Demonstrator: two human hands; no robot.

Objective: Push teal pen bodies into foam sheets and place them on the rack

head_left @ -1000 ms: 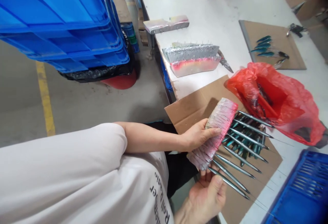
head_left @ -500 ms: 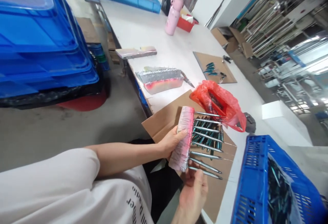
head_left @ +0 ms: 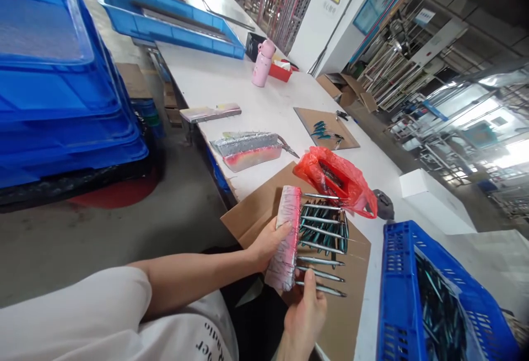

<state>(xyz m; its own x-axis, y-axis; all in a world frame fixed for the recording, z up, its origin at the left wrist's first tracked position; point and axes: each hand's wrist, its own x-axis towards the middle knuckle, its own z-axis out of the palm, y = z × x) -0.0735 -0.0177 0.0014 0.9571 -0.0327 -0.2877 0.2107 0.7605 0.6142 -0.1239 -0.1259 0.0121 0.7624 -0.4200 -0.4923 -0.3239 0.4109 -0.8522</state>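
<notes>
My left hand (head_left: 266,245) is closed round a pink and white foam-like block (head_left: 285,240), its thumb on the upper face. Several slim silver spindle-shaped pieces (head_left: 322,246) stick out in a row from the block's right edge. At the lower end, my right hand (head_left: 306,317) pinches one of the lowest silver pieces between thumb and fingers; the fingers are partly hidden. Beneath the row, a pile of dark teal slender pieces (head_left: 320,227) lies on a cardboard sheet (head_left: 256,206).
A red plastic bag (head_left: 359,184) lies beyond the pile. To the right stands a blue crate (head_left: 397,289) with teal pieces inside. More blocks (head_left: 252,157), pliers (head_left: 289,149) and a pink bottle (head_left: 262,66) are on the white table (head_left: 206,74). Stacked blue trays (head_left: 61,96) rise at the left.
The view has tilted up and shifted, so the table appears lower and further left. My right thumb has moved up across the lowest silver pieces. My left hand keeps its hold on the block.
</notes>
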